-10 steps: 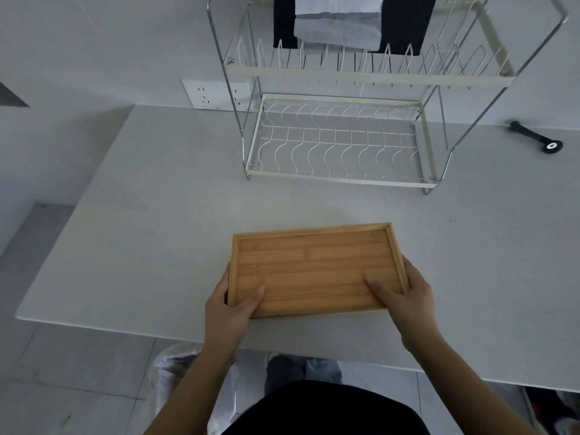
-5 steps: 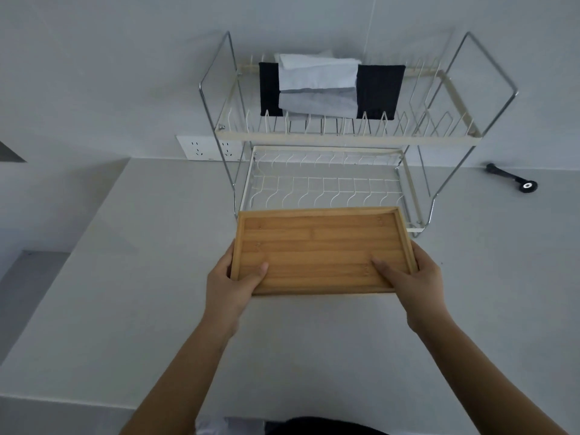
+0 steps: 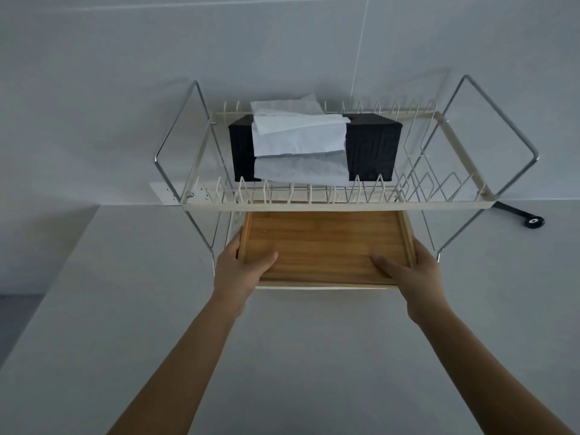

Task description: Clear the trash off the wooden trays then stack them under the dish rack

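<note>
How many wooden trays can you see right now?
1. The wooden tray is held by the left hand and right hand, partly under the dish rack top tier. Another beneath it could be hidden.

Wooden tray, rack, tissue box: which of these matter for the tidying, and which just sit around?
Part of the job: wooden tray, dish rack, left hand, right hand.

Just lying about: tissue box, black handle, wall socket.

Two bare forearms reach in from the bottom of the view, with no sleeves, watch or bracelet on either. The left hand (image 3: 240,271) and the right hand (image 3: 414,273) are ungloved and ringless where the fingers show, the nails short and plain.
</note>
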